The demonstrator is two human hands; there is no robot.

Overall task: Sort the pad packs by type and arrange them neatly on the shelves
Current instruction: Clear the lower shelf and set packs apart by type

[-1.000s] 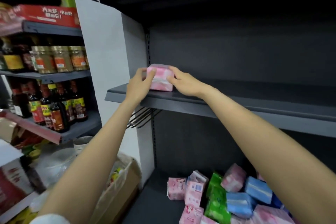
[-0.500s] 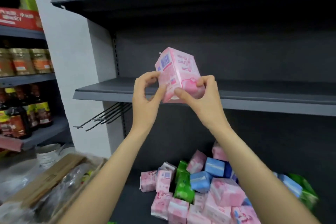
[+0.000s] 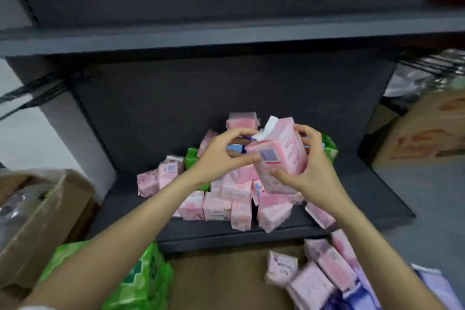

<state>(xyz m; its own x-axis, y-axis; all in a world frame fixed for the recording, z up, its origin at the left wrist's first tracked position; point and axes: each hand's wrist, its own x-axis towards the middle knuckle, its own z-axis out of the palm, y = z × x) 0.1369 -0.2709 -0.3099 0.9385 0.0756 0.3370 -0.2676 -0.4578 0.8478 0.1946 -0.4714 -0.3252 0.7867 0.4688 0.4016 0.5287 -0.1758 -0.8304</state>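
With the bottom shelf (image 3: pixel 251 234) as the landmark, a brown cardboard box (image 3: pixel 37 214) stands off its left end, clear plastic showing inside. In front of the shelf's left part lies a large green pack (image 3: pixel 141 282) on the floor. The left hand (image 3: pixel 219 156) is raised over the middle of the shelf, its fingers curled, with thumb and fingertips pinching the near corner of a pink pad pack (image 3: pixel 279 156). That pack is held in the air above the shelf, tilted, its barcode face toward the viewer and its white crimped end pointing up and back. Under it, on the shelf, a loose heap of pad packs (image 3: pixel 226 199) is piled, mostly pink, with green ones (image 3: pixel 192 161) at the left and right of the heap and a bit of blue showing behind the hands. The right hand (image 3: pixel 309 173) grips the held pack from its right side, fingers over the top edge and thumb at the lower end. On the floor before the shelf's right part lie more pink and purple packs (image 3: pixel 324 282), blurred. Beyond the shelf's right end stands another cardboard box (image 3: pixel 422 138).
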